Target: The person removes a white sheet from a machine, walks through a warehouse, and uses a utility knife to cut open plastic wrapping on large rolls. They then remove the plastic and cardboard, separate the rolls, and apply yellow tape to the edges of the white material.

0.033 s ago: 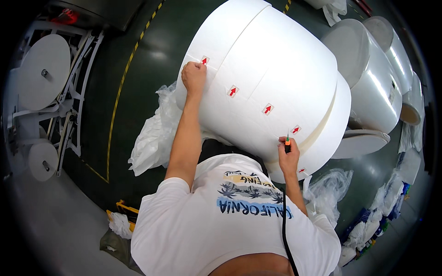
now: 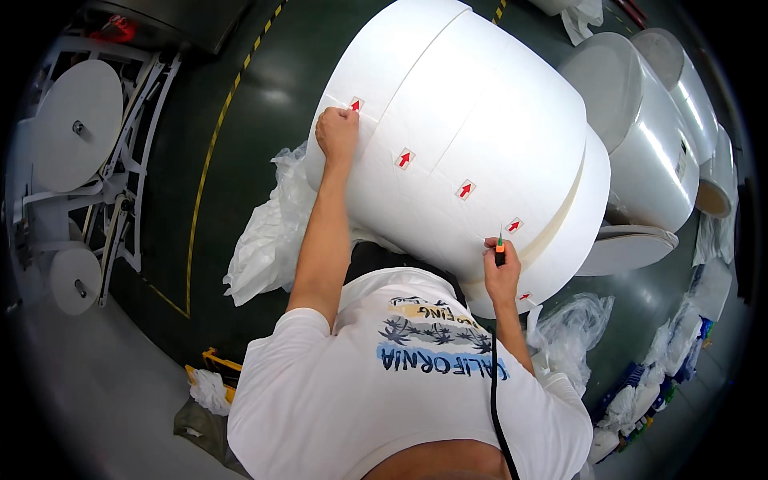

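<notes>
Roll — large, white, directly before the person — occupies the centre of the view, with red arrow labels in a slanting row across its curved surface. Compared with the preceding picture, no change of position is detected: roll, labels and both hands match, so the work in hand is judged to stand at the same point.

Left hand rests bent against the roll just below the leftmost label; its fingertips are hidden, and whether they pinch anything cannot be told. Right hand is closed around a slim tool, orange and black with a green collar, thin tip upward near a label — contact between tip and roll cannot be confirmed. Crumpled plastic sheeting lies beside the roll; wrapped rolls stand at right.
</notes>
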Demonstrator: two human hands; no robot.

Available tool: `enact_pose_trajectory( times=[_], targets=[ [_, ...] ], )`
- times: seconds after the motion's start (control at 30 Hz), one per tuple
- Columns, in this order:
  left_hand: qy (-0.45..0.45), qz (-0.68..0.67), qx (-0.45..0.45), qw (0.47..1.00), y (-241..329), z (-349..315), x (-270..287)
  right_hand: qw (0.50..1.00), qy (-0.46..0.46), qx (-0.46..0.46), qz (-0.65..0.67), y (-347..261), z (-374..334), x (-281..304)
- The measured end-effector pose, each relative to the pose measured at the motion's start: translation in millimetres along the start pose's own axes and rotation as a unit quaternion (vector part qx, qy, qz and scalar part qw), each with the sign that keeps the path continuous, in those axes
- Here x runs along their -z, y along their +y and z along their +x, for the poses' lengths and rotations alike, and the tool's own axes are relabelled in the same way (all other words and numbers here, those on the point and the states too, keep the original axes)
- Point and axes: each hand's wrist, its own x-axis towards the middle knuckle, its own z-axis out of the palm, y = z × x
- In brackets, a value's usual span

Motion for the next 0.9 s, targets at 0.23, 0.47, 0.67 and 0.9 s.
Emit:
enact_pose_trajectory(
  times=[0.23, 0.47, 0.67, 0.9],
  targets=[
    [-0.033, 0.030, 0.009, 0.999, 14.7, 15.0, 7.8, 1.000, -0.010, -0.001, 0.013, 6.6, 0.6, -1.0],
    [-0.101, 0.090, 0.030, 0.990, 31.2, 33.6, 11.6, 1.000, -0.022, -0.002, 0.004, -1.6, 5.9, -9.0],
    [-0.109, 0.096, 0.054, 0.988, 44.4, 30.7, 15.3, 0.999, -0.044, 0.012, 0.014, -17.3, 17.0, -23.4],
    [-0.140, 0.071, 0.081, 0.984, 41.8, 36.8, 20.2, 0.998, -0.063, 0.015, 0.015, -17.9, 18.8, -25.2]
  ],
)
